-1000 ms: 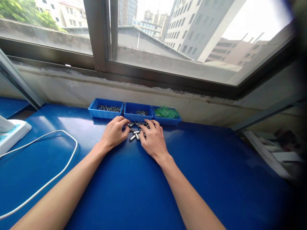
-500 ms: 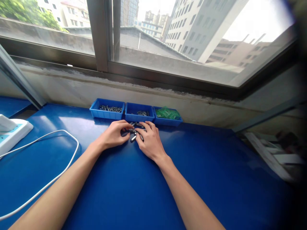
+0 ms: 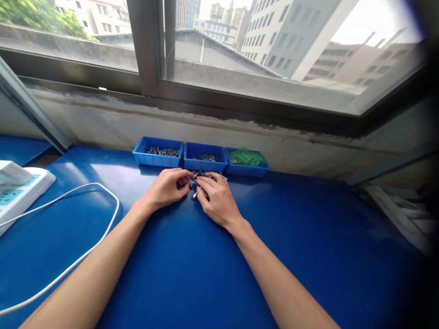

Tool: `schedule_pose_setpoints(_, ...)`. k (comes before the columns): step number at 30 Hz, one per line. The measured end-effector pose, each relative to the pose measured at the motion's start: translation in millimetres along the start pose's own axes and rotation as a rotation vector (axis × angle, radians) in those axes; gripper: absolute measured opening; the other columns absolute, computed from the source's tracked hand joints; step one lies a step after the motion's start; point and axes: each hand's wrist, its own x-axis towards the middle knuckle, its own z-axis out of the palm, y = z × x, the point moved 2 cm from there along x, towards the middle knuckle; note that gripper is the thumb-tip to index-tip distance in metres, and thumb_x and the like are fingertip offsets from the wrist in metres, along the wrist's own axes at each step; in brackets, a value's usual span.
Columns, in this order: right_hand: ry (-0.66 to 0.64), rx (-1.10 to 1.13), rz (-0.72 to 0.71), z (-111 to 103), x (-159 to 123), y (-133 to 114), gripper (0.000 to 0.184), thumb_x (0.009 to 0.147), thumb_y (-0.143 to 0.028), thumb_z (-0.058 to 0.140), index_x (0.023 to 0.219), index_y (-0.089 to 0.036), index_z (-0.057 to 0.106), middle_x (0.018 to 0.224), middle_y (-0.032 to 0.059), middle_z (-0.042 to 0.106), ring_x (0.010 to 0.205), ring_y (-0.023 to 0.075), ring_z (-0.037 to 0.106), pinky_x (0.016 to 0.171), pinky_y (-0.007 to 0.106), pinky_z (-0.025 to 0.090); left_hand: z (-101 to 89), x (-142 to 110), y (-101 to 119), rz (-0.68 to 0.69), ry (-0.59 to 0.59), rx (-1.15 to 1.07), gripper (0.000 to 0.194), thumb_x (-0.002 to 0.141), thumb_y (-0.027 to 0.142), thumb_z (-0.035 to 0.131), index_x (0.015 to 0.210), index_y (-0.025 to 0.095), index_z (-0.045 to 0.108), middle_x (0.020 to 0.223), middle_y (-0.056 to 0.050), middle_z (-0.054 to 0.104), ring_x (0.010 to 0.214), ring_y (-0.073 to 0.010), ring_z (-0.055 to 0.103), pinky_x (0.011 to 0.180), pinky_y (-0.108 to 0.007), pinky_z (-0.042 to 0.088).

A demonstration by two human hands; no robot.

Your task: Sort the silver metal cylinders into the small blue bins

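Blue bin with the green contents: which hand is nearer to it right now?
Right. The right hand is in front of the green-filled bin, slightly to its left; the left hand is farther left, in front of the leftmost bin.

White power strip [image 3: 22, 194], curved white cable [image 3: 68, 269], dark-framed window [image 3: 147, 55], buildings [image 3: 284, 36] and foliage [image 3: 37, 19] outside

Glossy smooth tabletop [image 3: 192, 265], plastic bins [image 3: 205, 166], shiny metallic-looking parts [image 3: 194, 196], rough wall [image 3: 103, 116]
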Motion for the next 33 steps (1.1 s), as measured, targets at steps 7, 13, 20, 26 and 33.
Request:
schedule_pose_setpoints(7, 0.028, 0.069, 0.013, -4, 1, 1, 0.030, 0.097, -0.026, 0.048, 0.118, -0.020, 0.068, 0.119, 0.0058, 0.070, 0.121, 0.0248, 0.052, 0.108, 0.044, 0.039, -1.7, 3, -1, -0.477, 0.242, -0.810, 0.037, 0.074, 0.035, 0.077, 0.104, 0.013, 0.072, 0.094, -0.011, 0.075, 0.085, -0.0198, 0.071, 0.083, -0.032, 0.055)
schedule_pose_setpoints(13, 0.028, 0.095, 0.012, -2, 1, 4, 0.027, 0.097, -0.026, 0.049, 0.114, -0.020, 0.069, 0.118, 0.0066, 0.070, 0.119, 0.0243, 0.053, 0.108, 0.044, 0.039, 0.3, 5, -6, -0.619, 0.260, -1.073, 0.039, 0.073, 0.040, 0.081, 0.099, 0.012, 0.073, 0.083, -0.007, 0.071, 0.072, -0.0092, 0.065, 0.073, -0.020, 0.053)
schedule_pose_setpoints(20, 0.040, 0.119, 0.010, -2, 2, 6, 0.025, 0.097, -0.027, 0.049, 0.110, -0.020, 0.069, 0.116, 0.0070, 0.070, 0.117, 0.0249, 0.054, 0.107, 0.045, 0.039, 0.3, 7, -12, -0.625, 0.258, -1.075, 0.038, 0.071, 0.047, 0.080, 0.081, 0.012, 0.071, 0.067, 0.000, 0.061, 0.054, -0.0034, 0.051, 0.053, -0.016, 0.042)
schedule_pose_setpoints(26, 0.047, 0.142, 0.026, -4, 2, 5, 0.025, 0.097, -0.026, 0.049, 0.110, -0.021, 0.069, 0.115, 0.0065, 0.070, 0.117, 0.0252, 0.054, 0.106, 0.045, 0.040, -5.0, 11, -7, -0.581, 0.430, -0.977, 0.037, 0.065, 0.042, 0.085, 0.086, 0.013, 0.072, 0.078, -0.004, 0.070, 0.067, -0.0097, 0.064, 0.065, -0.021, 0.050)
schedule_pose_setpoints(33, 0.069, 0.160, 0.060, -2, 1, 8, 0.023, 0.096, -0.025, 0.050, 0.107, -0.021, 0.070, 0.113, 0.0071, 0.071, 0.117, 0.0258, 0.053, 0.105, 0.046, 0.041, -24.4, 15, -13, -0.425, 0.769, -0.640, 0.042, 0.068, 0.040, 0.083, 0.099, 0.014, 0.075, 0.097, -0.010, 0.076, 0.091, -0.0219, 0.071, 0.090, -0.035, 0.055)
